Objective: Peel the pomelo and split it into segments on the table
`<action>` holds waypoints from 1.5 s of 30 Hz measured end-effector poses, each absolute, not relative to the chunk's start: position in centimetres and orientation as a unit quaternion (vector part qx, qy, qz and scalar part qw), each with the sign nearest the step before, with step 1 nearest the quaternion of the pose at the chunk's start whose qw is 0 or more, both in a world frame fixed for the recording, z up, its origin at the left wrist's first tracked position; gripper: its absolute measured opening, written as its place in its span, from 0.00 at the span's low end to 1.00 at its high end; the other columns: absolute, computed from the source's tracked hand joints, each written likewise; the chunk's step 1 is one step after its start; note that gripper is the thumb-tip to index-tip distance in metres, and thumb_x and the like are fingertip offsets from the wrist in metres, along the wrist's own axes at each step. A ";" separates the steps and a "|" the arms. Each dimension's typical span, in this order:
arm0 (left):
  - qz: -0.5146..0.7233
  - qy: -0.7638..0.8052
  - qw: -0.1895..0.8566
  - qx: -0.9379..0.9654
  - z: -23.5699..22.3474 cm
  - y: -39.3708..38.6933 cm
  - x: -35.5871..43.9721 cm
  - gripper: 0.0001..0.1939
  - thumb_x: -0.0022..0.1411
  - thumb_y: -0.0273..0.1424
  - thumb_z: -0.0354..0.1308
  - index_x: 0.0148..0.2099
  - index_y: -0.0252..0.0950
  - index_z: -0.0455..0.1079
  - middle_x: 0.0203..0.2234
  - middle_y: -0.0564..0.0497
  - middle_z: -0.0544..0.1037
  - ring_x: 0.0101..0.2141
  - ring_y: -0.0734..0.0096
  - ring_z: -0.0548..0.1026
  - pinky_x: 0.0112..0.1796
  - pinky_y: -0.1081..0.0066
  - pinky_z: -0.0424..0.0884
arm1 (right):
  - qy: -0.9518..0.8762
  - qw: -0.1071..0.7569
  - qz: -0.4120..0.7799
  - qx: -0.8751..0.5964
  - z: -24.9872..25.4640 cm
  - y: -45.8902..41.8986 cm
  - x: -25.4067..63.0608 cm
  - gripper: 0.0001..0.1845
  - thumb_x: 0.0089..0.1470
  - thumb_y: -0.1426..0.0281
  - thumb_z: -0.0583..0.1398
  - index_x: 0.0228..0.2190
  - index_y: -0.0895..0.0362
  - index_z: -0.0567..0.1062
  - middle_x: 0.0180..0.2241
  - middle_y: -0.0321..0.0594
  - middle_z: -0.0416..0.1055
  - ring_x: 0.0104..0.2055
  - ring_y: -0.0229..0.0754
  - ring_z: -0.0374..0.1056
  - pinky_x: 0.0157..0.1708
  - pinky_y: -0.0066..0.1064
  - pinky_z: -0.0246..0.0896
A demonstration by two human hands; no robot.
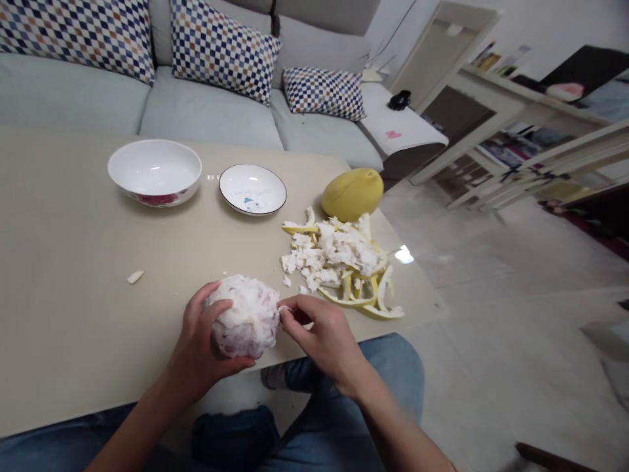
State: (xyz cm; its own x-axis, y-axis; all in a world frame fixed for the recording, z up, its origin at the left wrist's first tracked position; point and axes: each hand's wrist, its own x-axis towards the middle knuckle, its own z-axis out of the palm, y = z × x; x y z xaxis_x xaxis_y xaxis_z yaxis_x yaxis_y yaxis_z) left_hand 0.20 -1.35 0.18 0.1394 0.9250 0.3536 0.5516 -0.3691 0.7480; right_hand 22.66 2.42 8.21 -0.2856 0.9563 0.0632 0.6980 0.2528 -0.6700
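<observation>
The fingers (223, 305) of the person's left hand (199, 331) are spread and curved around a round peeled pomelo with white, pinkish pith (247, 316), holding it at the near edge of the beige, glossy surface (78, 262). The right hand (327, 334) has its thumb and forefinger pinched together on a small white shred of pith (285, 308), right at the fruit's right side. Just beyond that hand lies a loose heap of yellow rind strips and torn white pith (344, 259), with a whole yellow pomelo (352, 194) at its far end. Left of the heap and farther back sits a shallow white plate with a dark rim (252, 189), and beside it a deeper white bowl with a red floral pattern (154, 172). One small pale sliver (135, 276) lies alone to the left of the left hand. Past the surface stands a pale blue-green sofa (206, 118) with checkered cushions (223, 49).
</observation>
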 end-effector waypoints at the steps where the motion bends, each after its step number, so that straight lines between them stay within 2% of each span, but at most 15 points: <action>1: 0.410 0.513 0.230 0.718 0.1 -1.4 0.2 0.41 0.49 0.42 0.73 0.59 0.44 0.55 0.64 0.39 0.52 0.64 0.46 0.57 0.59 0.48 0.64 | -0.754 0.235 0.293 -0.539 8.5 2.4 22.8 0.09 0.60 0.71 0.57 0.34 0.56 0.79 0.28 0.37 0.76 0.28 0.37 0.70 0.29 0.26 0.63; 4: 0.412 0.510 0.229 0.719 -0.1 -1.5 0.2 0.41 0.49 0.43 0.73 0.59 0.45 0.55 0.65 0.39 0.51 0.64 0.47 0.57 0.59 0.48 0.64 | -0.759 0.238 0.313 -0.519 9.1 2.1 23.2 0.10 0.60 0.70 0.58 0.41 0.55 0.78 0.32 0.38 0.77 0.30 0.37 0.72 0.32 0.27 0.66; 6: 0.416 0.506 0.220 0.723 -0.2 -1.3 0.2 0.41 0.49 0.43 0.73 0.59 0.44 0.55 0.64 0.38 0.52 0.64 0.47 0.58 0.58 0.48 0.64 | -0.772 0.251 0.292 -0.505 9.1 1.8 23.1 0.10 0.60 0.70 0.58 0.42 0.55 0.78 0.33 0.39 0.77 0.31 0.37 0.72 0.33 0.27 0.67; 13: 0.426 0.501 0.207 0.724 -0.3 -1.1 0.1 0.40 0.49 0.43 0.73 0.59 0.45 0.56 0.64 0.39 0.54 0.63 0.46 0.59 0.57 0.46 0.66 | -0.781 0.304 0.219 -0.499 7.4 2.5 22.8 0.07 0.58 0.74 0.59 0.32 0.56 0.77 0.26 0.37 0.74 0.27 0.36 0.69 0.30 0.26 0.63; 18: 0.420 0.510 0.215 0.719 -0.2 -1.3 0.0 0.39 0.48 0.42 0.73 0.58 0.45 0.57 0.64 0.40 0.54 0.63 0.46 0.59 0.57 0.48 0.66 | -0.745 0.293 0.222 -0.556 6.1 3.7 24.6 0.07 0.59 0.72 0.59 0.32 0.56 0.78 0.26 0.38 0.77 0.26 0.38 0.71 0.28 0.27 0.64; 21: 0.420 0.509 0.213 0.721 -0.3 -1.2 -0.1 0.40 0.48 0.41 0.73 0.58 0.46 0.56 0.64 0.40 0.54 0.63 0.46 0.59 0.57 0.48 0.66 | -0.752 0.294 0.171 -0.565 5.7 5.0 27.1 0.10 0.61 0.71 0.56 0.37 0.57 0.79 0.30 0.41 0.78 0.30 0.41 0.74 0.32 0.31 0.68; 24: 0.422 0.503 0.207 0.725 -0.4 -1.1 -0.2 0.41 0.49 0.41 0.73 0.59 0.46 0.55 0.64 0.39 0.54 0.63 0.46 0.60 0.57 0.47 0.66 | -0.763 0.288 0.074 -0.574 5.7 6.6 30.1 0.17 0.62 0.73 0.52 0.44 0.57 0.79 0.42 0.48 0.79 0.41 0.47 0.76 0.42 0.39 0.71; 26: 0.415 0.503 0.203 0.730 -0.2 -1.2 -0.3 0.40 0.51 0.41 0.72 0.60 0.45 0.55 0.65 0.38 0.54 0.63 0.46 0.60 0.57 0.46 0.66 | -0.751 0.275 0.000 -0.600 5.8 7.5 31.7 0.18 0.61 0.73 0.51 0.44 0.57 0.79 0.46 0.51 0.78 0.47 0.52 0.75 0.48 0.44 0.70; 29: 0.404 0.527 0.175 0.727 0.6 -1.8 0.1 0.43 0.53 0.42 0.70 0.65 0.44 0.51 0.65 0.36 0.54 0.64 0.44 0.58 0.58 0.43 0.64 | -0.722 0.264 -0.063 -0.636 6.2 8.0 33.0 0.15 0.61 0.68 0.54 0.37 0.57 0.80 0.43 0.51 0.80 0.45 0.55 0.75 0.47 0.47 0.69; 31: 0.411 0.546 0.146 0.715 1.6 -2.3 0.8 0.49 0.52 0.43 0.70 0.67 0.43 0.47 0.67 0.34 0.51 0.65 0.42 0.55 0.59 0.40 0.62 | -0.712 0.272 -0.076 -0.643 6.3 7.9 33.0 0.14 0.60 0.70 0.54 0.37 0.57 0.79 0.41 0.51 0.80 0.44 0.55 0.75 0.44 0.45 0.69; 35: 0.375 0.605 0.158 0.685 3.4 -2.7 2.8 0.44 0.55 0.46 0.66 0.67 0.43 0.49 0.68 0.37 0.49 0.67 0.43 0.52 0.61 0.39 0.58 | -0.724 0.307 -0.023 -0.617 6.2 7.1 31.7 0.17 0.54 0.78 0.50 0.36 0.57 0.77 0.36 0.46 0.78 0.40 0.48 0.74 0.41 0.37 0.66; 38: 0.343 0.625 0.177 0.678 3.8 -1.9 3.4 0.42 0.58 0.45 0.64 0.68 0.43 0.49 0.66 0.38 0.53 0.66 0.45 0.54 0.62 0.39 0.56 | -0.725 0.274 0.040 -0.630 6.0 6.4 30.3 0.15 0.54 0.77 0.51 0.31 0.56 0.78 0.32 0.43 0.78 0.37 0.47 0.74 0.38 0.34 0.65; 41: 0.309 0.586 0.188 0.725 3.9 0.1 1.9 0.43 0.57 0.45 0.65 0.68 0.44 0.49 0.64 0.39 0.56 0.65 0.45 0.57 0.63 0.40 0.55 | -0.719 0.235 0.135 -0.640 5.6 5.8 28.8 0.17 0.58 0.75 0.51 0.38 0.56 0.79 0.38 0.44 0.80 0.40 0.47 0.75 0.39 0.34 0.64; 43: 0.264 0.538 0.241 0.764 4.4 1.5 0.1 0.44 0.54 0.46 0.67 0.68 0.47 0.51 0.65 0.42 0.56 0.66 0.46 0.56 0.64 0.41 0.54 | -0.733 0.242 0.224 -0.594 5.3 5.3 27.9 0.18 0.60 0.73 0.52 0.45 0.56 0.78 0.41 0.43 0.80 0.42 0.46 0.75 0.41 0.33 0.64; 45: 0.223 0.496 0.295 0.786 5.4 2.6 -1.6 0.46 0.52 0.48 0.68 0.68 0.50 0.51 0.67 0.43 0.54 0.67 0.45 0.54 0.64 0.42 0.52 | -0.749 0.274 0.304 -0.521 4.7 4.9 27.2 0.17 0.62 0.71 0.55 0.50 0.56 0.77 0.41 0.43 0.80 0.42 0.44 0.74 0.41 0.32 0.64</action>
